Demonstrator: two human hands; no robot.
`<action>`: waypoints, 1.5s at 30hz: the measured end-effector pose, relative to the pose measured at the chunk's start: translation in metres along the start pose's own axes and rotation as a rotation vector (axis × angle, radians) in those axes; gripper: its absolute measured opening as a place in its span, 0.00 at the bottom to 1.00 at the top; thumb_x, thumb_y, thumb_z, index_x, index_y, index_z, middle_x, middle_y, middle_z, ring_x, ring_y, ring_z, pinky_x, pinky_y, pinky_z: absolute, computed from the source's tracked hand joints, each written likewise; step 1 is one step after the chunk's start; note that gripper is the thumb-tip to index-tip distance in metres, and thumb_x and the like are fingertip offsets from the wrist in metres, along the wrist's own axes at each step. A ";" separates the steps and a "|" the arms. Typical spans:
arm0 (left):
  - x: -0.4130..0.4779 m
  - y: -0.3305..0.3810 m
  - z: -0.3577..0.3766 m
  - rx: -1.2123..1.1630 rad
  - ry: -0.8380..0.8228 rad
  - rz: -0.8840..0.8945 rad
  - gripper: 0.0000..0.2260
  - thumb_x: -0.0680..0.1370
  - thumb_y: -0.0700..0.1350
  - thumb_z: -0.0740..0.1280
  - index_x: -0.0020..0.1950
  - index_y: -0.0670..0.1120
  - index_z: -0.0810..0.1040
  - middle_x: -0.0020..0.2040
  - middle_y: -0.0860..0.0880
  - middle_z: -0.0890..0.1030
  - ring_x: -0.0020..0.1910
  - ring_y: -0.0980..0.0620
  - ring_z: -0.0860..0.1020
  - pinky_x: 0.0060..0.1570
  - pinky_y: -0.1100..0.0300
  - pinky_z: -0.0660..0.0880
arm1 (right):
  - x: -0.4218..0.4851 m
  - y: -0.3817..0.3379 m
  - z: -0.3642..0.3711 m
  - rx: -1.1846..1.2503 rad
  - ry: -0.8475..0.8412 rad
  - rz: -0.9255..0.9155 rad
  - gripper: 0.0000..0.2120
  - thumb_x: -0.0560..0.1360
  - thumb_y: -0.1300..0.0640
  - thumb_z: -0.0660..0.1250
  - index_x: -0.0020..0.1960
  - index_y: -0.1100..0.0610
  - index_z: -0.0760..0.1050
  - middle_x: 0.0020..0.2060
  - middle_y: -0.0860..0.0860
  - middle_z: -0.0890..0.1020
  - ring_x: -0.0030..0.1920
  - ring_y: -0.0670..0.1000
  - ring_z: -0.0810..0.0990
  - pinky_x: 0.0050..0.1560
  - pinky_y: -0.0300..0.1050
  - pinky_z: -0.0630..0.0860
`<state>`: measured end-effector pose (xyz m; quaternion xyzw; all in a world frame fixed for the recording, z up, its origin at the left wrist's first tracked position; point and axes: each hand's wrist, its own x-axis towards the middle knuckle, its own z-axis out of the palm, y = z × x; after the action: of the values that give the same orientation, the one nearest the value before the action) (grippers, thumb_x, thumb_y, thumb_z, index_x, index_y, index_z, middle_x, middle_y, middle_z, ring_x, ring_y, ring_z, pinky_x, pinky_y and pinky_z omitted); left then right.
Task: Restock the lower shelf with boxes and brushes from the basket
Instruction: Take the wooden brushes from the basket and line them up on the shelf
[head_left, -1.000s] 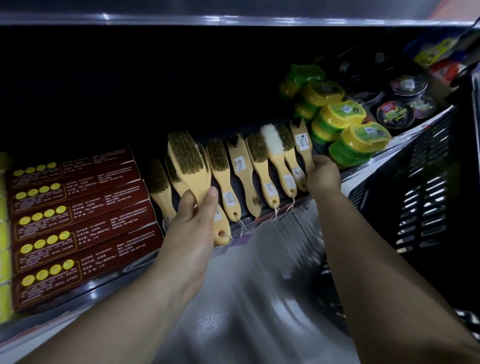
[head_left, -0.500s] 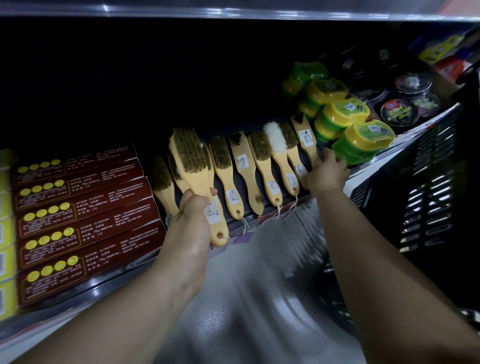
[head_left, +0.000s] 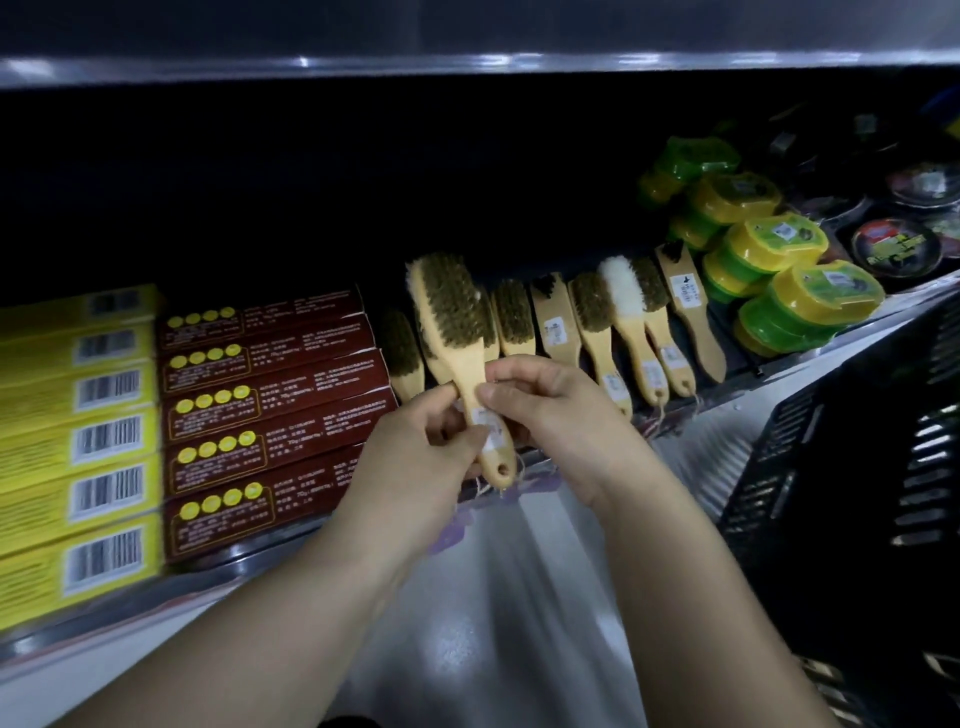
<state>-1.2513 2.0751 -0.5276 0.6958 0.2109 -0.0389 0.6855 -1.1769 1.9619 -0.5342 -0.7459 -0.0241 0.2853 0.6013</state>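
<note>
Right hand (head_left: 550, 410), earlier at the far end of the brush row (head_left: 613, 332), now joins the left hand (head_left: 415, 457) on the lifted brush (head_left: 457, 332). Both hands pinch its handle, bristles up, in front of the lower shelf (head_left: 701, 410). Red boxes (head_left: 270, 410) and yellow boxes (head_left: 78, 441) lie left; basket (head_left: 857, 467) right.

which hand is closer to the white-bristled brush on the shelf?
Right. The right hand sits just below-left of the white-bristled brush; the left hand is farther left. Both pinch the handle of the lifted brush.
</note>
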 end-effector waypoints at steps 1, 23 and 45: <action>0.000 0.003 -0.008 0.050 0.004 0.027 0.10 0.76 0.41 0.67 0.44 0.57 0.81 0.41 0.56 0.84 0.36 0.62 0.81 0.34 0.69 0.76 | 0.003 -0.001 0.004 -0.022 0.012 -0.012 0.03 0.75 0.59 0.68 0.47 0.53 0.78 0.42 0.55 0.82 0.43 0.52 0.81 0.44 0.46 0.79; 0.009 -0.009 -0.043 0.606 0.177 0.233 0.15 0.72 0.41 0.70 0.56 0.54 0.77 0.48 0.60 0.74 0.45 0.64 0.71 0.39 0.78 0.66 | 0.014 -0.004 0.047 -0.580 0.131 -0.098 0.14 0.78 0.53 0.63 0.62 0.55 0.71 0.54 0.52 0.80 0.52 0.52 0.78 0.50 0.45 0.76; -0.094 0.167 0.181 1.044 -0.708 1.072 0.13 0.79 0.52 0.60 0.61 0.50 0.74 0.59 0.51 0.76 0.63 0.52 0.69 0.66 0.59 0.61 | -0.237 -0.052 -0.230 -0.721 0.534 0.117 0.05 0.72 0.61 0.66 0.40 0.53 0.77 0.34 0.46 0.80 0.38 0.47 0.77 0.44 0.42 0.74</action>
<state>-1.2365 1.8815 -0.3495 0.8775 -0.4228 -0.0165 0.2258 -1.2550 1.6835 -0.3666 -0.9553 0.0763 0.0896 0.2712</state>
